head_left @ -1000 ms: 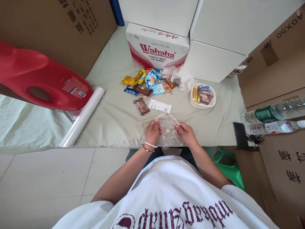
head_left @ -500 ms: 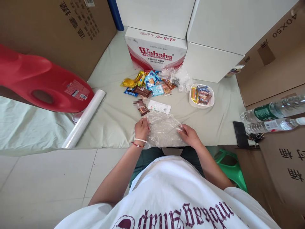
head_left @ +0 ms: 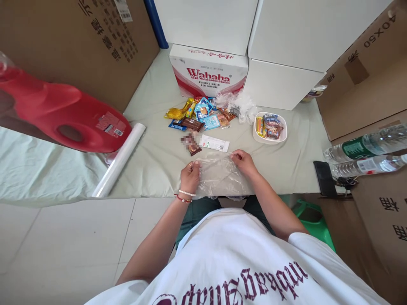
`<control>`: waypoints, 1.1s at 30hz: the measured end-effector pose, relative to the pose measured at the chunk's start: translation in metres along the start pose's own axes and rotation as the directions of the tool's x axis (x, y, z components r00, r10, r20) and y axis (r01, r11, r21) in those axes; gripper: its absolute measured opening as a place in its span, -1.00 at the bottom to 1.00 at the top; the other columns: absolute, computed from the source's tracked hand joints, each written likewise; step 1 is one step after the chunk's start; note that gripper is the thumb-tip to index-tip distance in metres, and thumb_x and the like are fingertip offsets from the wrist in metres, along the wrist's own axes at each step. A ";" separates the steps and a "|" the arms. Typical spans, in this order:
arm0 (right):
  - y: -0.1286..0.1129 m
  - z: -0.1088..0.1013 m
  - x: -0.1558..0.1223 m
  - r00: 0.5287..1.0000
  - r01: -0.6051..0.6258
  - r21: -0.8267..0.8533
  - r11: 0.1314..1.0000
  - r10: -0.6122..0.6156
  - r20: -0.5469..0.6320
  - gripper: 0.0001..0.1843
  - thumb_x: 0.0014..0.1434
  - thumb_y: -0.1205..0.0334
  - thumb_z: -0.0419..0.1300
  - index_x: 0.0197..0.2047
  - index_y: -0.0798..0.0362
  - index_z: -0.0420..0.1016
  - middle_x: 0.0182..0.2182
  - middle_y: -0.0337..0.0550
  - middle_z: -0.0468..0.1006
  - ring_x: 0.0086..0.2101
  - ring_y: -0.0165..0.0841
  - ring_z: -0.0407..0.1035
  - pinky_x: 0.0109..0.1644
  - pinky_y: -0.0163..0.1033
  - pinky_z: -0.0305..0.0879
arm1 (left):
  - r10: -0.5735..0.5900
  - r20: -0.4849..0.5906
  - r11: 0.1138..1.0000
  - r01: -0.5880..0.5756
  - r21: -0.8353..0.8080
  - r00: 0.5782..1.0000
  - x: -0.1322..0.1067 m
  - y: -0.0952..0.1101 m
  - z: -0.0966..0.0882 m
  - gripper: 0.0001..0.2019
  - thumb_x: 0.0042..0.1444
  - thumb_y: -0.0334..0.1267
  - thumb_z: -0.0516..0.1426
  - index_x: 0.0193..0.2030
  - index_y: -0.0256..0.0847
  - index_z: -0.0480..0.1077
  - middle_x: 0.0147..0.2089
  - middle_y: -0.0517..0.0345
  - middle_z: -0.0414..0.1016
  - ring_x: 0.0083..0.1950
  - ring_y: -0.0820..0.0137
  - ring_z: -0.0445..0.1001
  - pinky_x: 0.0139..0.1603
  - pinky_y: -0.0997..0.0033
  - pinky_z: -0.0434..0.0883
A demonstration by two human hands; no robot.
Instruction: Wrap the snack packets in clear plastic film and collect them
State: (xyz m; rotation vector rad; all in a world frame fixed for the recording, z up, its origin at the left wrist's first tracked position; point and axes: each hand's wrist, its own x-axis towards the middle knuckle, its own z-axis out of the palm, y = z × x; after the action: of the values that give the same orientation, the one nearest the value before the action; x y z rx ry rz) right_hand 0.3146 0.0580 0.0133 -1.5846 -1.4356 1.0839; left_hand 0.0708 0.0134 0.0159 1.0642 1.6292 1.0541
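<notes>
A thin, crinkled sheet of clear plastic film [head_left: 219, 176] stretches between my two hands; whether it is a single layer or a bag, I cannot tell. My left hand [head_left: 190, 176], with bracelets at the wrist, pinches its left edge. At its upper right corner, my right hand [head_left: 244, 163] grips the film between thumb and fingers. The film's near side hangs over the table edge. Just beyond it lie a white packet [head_left: 215, 143] and a brown-wrapped snack [head_left: 193, 148], partly blurred out.
Farther back are a pile of wrapped snacks [head_left: 193, 123], crumpled clear plastic [head_left: 243, 108] and a white bowl [head_left: 270, 137] holding snacks. A white roll [head_left: 119, 161] and a red jug [head_left: 66, 114] lie left. Plastic bottles [head_left: 372, 165] and a black phone [head_left: 324, 178] lie right.
My right hand has moved up and slightly left along the film to its far corner. My left hand stays closed on the left edge. The view has shifted slightly.
</notes>
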 end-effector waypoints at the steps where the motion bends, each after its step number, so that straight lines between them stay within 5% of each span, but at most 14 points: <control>1: 0.000 -0.005 -0.003 1.000 -0.020 0.095 0.995 0.022 -0.015 -0.70 0.10 -0.07 0.27 -0.25 -0.02 0.53 -0.37 -0.25 0.50 -0.28 -0.34 0.36 -0.11 -0.23 0.34 | -0.032 0.000 0.999 0.032 -0.041 0.999 -0.001 0.001 -0.001 -0.58 0.29 0.18 0.02 -0.35 -0.11 0.35 -0.61 0.34 0.22 -0.58 0.47 0.15 -0.53 0.44 0.17; 7: -0.002 -0.038 -0.012 0.960 -0.277 0.495 0.824 0.260 0.105 -0.50 -0.02 -0.22 0.39 -0.24 -0.03 0.37 -0.35 -0.26 0.53 -0.43 -0.42 0.39 -0.34 -0.28 0.38 | -0.114 0.039 0.973 0.119 -0.200 0.993 -0.002 0.006 0.002 -0.48 0.28 0.32 -0.01 -0.30 -0.12 0.36 -0.60 0.32 0.27 -0.69 0.49 0.12 -0.68 0.42 0.06; 11: 0.007 -0.044 -0.006 0.941 -0.265 0.405 0.875 0.327 -0.091 -0.58 0.08 -0.17 0.32 -0.26 -0.05 0.31 -0.56 -0.38 0.37 -0.62 -0.48 0.15 -0.62 -0.35 0.02 | -0.178 0.029 0.974 0.180 -0.138 0.984 0.003 0.005 -0.003 -0.56 0.28 0.21 0.04 -0.40 -0.11 0.31 -0.65 0.34 0.23 -0.71 0.49 0.10 -0.68 0.41 0.04; 14: 0.010 -0.046 0.003 0.934 -0.231 0.306 0.924 0.298 -0.197 -0.68 0.14 -0.10 0.25 -0.29 -0.06 0.30 -0.60 -0.40 0.33 -0.65 -0.47 0.09 -0.63 -0.32 -0.02 | -0.185 -0.105 0.982 0.180 -0.050 0.977 0.008 0.004 -0.017 -0.65 0.31 0.07 0.04 -0.39 -0.10 0.29 -0.64 0.35 0.21 -0.67 0.47 0.14 -0.62 0.42 0.09; 18: 0.007 -0.044 0.012 0.956 -0.170 0.204 0.964 0.212 -0.205 -0.74 0.17 -0.06 0.21 -0.31 -0.06 0.33 -0.59 -0.36 0.36 -0.62 -0.43 0.16 -0.58 -0.29 0.09 | 0.094 -0.325 0.975 -0.021 0.223 0.941 0.005 0.010 -0.027 -0.72 0.34 0.02 0.02 -0.28 -0.10 0.33 -0.47 0.24 0.39 -0.42 0.38 0.38 -0.35 0.38 0.33; 22: 0.006 -0.037 0.013 0.967 -0.149 0.144 0.978 0.174 -0.184 -0.74 0.19 -0.07 0.19 -0.29 -0.06 0.37 -0.58 -0.35 0.37 -0.59 -0.40 0.21 -0.51 -0.27 0.17 | 0.323 -0.149 0.841 -0.211 0.497 0.935 0.001 0.022 -0.007 -0.69 0.24 0.07 0.16 -0.13 -0.14 0.40 -0.13 -0.01 0.53 -0.10 0.19 0.49 -0.02 0.20 0.42; 25: 0.011 -0.038 0.011 0.971 -0.150 0.104 0.983 0.167 -0.171 -0.73 0.20 -0.08 0.17 -0.28 -0.07 0.37 -0.58 -0.35 0.37 -0.58 -0.38 0.21 -0.49 -0.26 0.17 | 0.297 -0.045 0.812 -0.227 0.538 0.954 0.011 0.024 0.011 -0.75 0.11 -0.02 0.25 -0.25 -0.15 0.42 -0.05 -0.14 0.53 0.10 0.00 0.45 0.09 0.07 0.39; 29: 0.024 -0.052 0.005 0.974 -0.104 -0.016 0.994 0.099 -0.206 -0.73 0.25 -0.07 0.12 -0.31 -0.06 0.38 -0.56 -0.32 0.40 -0.54 -0.36 0.22 -0.42 -0.26 0.19 | 0.159 -0.029 0.929 -0.140 0.342 0.987 0.033 0.017 0.012 -0.81 0.25 -0.10 0.09 -0.33 -0.11 0.36 -0.40 0.09 0.48 -0.25 0.19 0.53 -0.15 0.24 0.42; 33: 0.032 -0.062 0.002 0.977 -0.058 -0.118 0.991 0.032 -0.210 -0.70 0.29 -0.05 0.09 -0.30 -0.03 0.43 -0.53 -0.28 0.44 -0.47 -0.34 0.27 -0.33 -0.26 0.20 | 0.085 -0.011 0.962 -0.079 0.262 0.996 0.045 0.011 0.000 -0.73 0.31 -0.02 0.04 -0.35 -0.10 0.33 -0.63 0.32 0.25 -0.59 0.37 0.32 -0.46 0.39 0.29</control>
State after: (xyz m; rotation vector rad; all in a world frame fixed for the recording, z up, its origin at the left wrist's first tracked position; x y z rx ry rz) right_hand 0.3843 0.0580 0.0073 -1.7694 -1.3524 0.8397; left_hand 0.0622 0.0583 0.0161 1.3071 1.7904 0.9225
